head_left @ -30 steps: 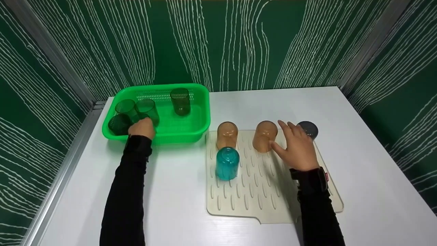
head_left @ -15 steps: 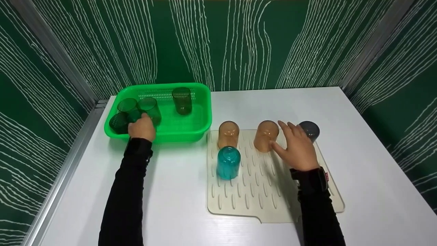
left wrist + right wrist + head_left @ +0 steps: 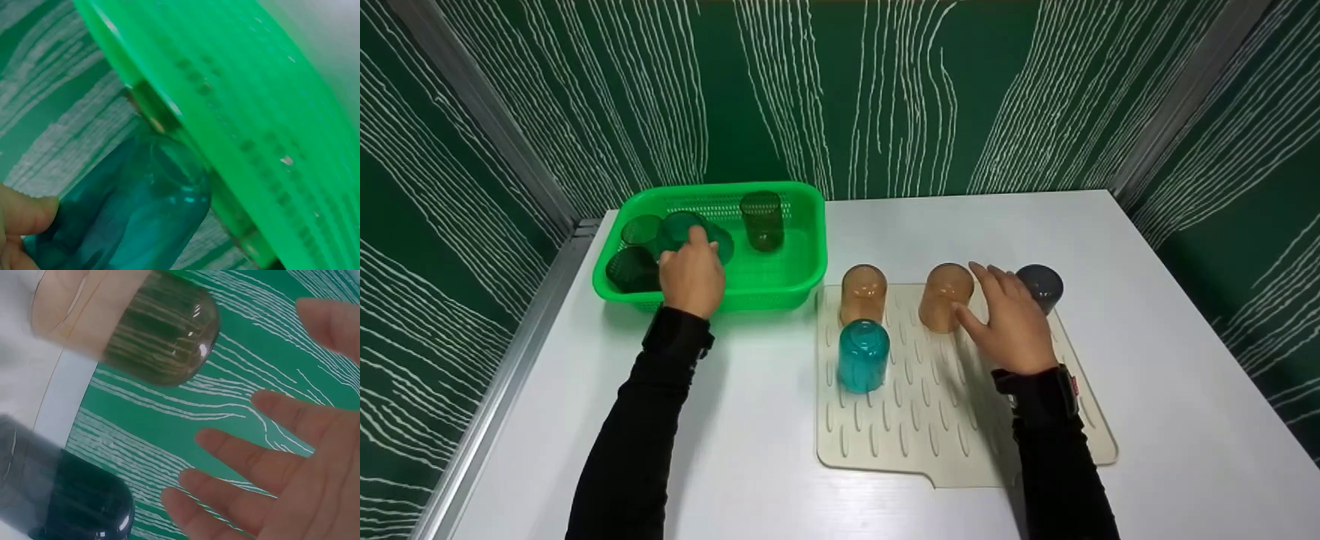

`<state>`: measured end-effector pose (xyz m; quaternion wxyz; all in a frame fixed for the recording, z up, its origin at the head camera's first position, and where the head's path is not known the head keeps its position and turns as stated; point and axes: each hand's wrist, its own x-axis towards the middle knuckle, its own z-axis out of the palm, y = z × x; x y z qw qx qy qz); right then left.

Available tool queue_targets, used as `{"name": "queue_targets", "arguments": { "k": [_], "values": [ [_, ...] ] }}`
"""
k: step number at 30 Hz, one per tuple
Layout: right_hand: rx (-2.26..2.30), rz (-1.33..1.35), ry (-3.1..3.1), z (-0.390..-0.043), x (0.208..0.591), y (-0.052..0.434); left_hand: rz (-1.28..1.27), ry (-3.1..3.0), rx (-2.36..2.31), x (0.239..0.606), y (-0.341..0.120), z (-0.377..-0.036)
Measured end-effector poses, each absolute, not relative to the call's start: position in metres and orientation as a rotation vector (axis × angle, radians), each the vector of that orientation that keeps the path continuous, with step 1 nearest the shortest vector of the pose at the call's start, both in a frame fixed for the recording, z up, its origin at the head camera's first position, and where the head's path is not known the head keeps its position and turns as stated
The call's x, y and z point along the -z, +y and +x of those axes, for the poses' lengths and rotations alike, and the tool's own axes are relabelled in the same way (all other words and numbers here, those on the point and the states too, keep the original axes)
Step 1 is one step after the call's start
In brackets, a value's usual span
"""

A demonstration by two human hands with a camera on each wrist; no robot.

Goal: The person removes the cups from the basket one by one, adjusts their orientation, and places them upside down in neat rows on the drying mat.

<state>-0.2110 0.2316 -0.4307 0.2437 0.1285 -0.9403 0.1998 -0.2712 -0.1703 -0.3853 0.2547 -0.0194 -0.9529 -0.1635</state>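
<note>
White tabletop (image 3: 930, 225) — at frame left, left hand (image 3: 691, 274) grips a translucent teal plastic cup (image 3: 690, 229), tilting it out of the green plastic basket (image 3: 802, 247); right hand (image 3: 1011, 321), fingers spread, hovers beside an upturned translucent orange cup (image 3: 945, 296) — drying position.

basket (image 3: 802, 225): we see bright green, its walls pierced with rows of small slots
held cup (image 3: 690, 232): clear teal-green
cups on mat: we count two amber (image 3: 862, 289), one teal (image 3: 862, 356), one smoky grey (image 3: 1041, 285)
mat (image 3: 930, 427): cream, ribbed with short dashes
table (image 3: 1147, 300): white
walls: dark green with white wavy lines
sleeves (image 3: 637, 442): black
</note>
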Motion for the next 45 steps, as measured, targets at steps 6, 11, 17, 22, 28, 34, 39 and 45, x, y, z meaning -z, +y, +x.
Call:
{"name": "queue_targets", "arguments": {
  "k": [6, 11, 17, 22, 28, 34, 39, 45],
  "values": [
    [-0.671, 0.416, -2.471, -0.209, 0.427, 0.228, -0.201, -2.494, 0.792, 0.379, -0.142, -0.245],
    [-0.841, 0.530, -2.377, -0.209, 0.423, 0.219, -0.339, -2.412, 1.128, 0.383, -0.122, -0.221],
    [-1.169, 0.651, -2.367, -0.191, 0.401, 0.195, -0.472, -2.263, 1.604, 0.389, -0.100, -0.198],
    [-1.448, 0.735, -2.366, -0.174, 0.384, 0.181, -0.594, -2.199, 1.852, 0.376, -0.085, -0.173],
    [-1.693, 0.935, -2.263, -0.165, 0.380, 0.169, -0.707, -2.097, 2.003, 0.378, -0.069, -0.157],
    [-1.891, 1.117, -2.129, -0.160, 0.381, 0.159, -0.790, -1.943, 2.186, 0.397, -0.057, -0.156],
    [-1.937, 1.155, -2.099, -0.158, 0.382, 0.152, -0.783, -1.934, 2.260, 0.400, -0.052, -0.152],
    [-1.914, 1.133, -2.106, -0.153, 0.384, 0.146, -0.787, -1.951, 2.287, 0.401, -0.045, -0.145]
  ]
}}
